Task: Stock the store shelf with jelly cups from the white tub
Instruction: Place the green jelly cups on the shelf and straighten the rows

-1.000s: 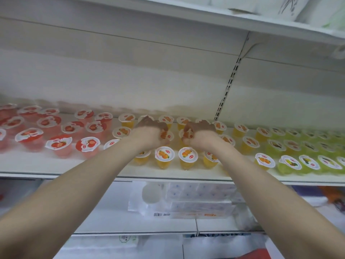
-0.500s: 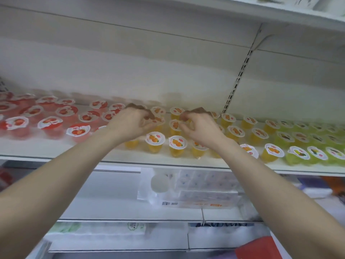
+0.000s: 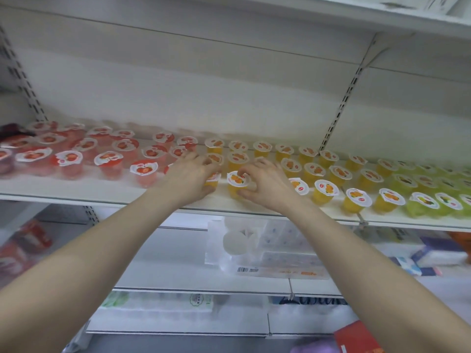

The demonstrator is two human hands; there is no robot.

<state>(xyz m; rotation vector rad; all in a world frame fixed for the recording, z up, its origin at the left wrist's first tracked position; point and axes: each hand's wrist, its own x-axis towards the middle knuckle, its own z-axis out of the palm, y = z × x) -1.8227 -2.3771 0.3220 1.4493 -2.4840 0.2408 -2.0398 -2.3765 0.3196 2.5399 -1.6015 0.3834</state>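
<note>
Rows of jelly cups stand on the white store shelf (image 3: 76,192): red ones (image 3: 144,171) at the left, orange ones (image 3: 326,191) in the middle, green ones (image 3: 423,202) at the right. My left hand (image 3: 190,179) is curled around an orange cup (image 3: 213,180) in the front row, which it mostly hides. My right hand (image 3: 265,184) grips the neighbouring orange cup (image 3: 237,184) between thumb and fingers. Both cups rest on the shelf board. The white tub is out of view.
Another white shelf (image 3: 382,19) hangs overhead. Slotted uprights (image 3: 344,98) run down the back panel. Below, a clear pack of tissue rolls (image 3: 257,248) lies on a lower shelf, with red packets (image 3: 33,238) at the left and boxes (image 3: 433,256) at the right.
Both hands drew back from the middle rows to the front row of orange cups and now grip one cup each. The view shifted so the shelf sits further right and lower.
</note>
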